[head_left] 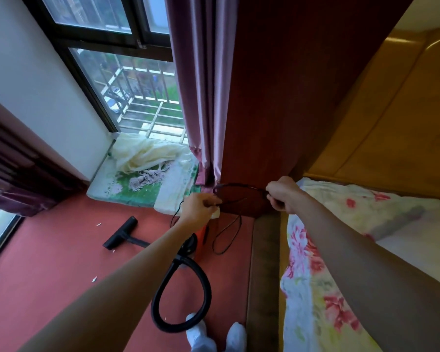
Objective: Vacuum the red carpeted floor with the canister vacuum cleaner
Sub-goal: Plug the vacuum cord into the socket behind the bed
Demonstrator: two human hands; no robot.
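From the head camera, both arms reach forward toward a dark red wooden panel (290,97). The left hand (201,208) has its fingers (214,202) pinched on a thin black cord (241,184). The right hand (282,194) is curled into a fist around the same cord, its fingers (277,203) wrapped tight. Between the two sets of fingers the cord arcs upward, and more loops of it hang below them against the panel.

Just beneath the left fingers sits the orange canister vacuum (202,235), partly hidden by the left wrist. Its black hose (206,292) curls in a big loop nearer the person, ending close to two feet in white covers (201,334). Left of the left fingers and lower, the black floor nozzle (120,233) lies flat on the red carpet (48,262), with small white scraps scattered around it.

Beyond the left fingers, a crumpled cream cloth (148,153) lies on the windowsill beside a purple curtain (201,97). Below the right fingers is a bed with a floral sheet (315,250).
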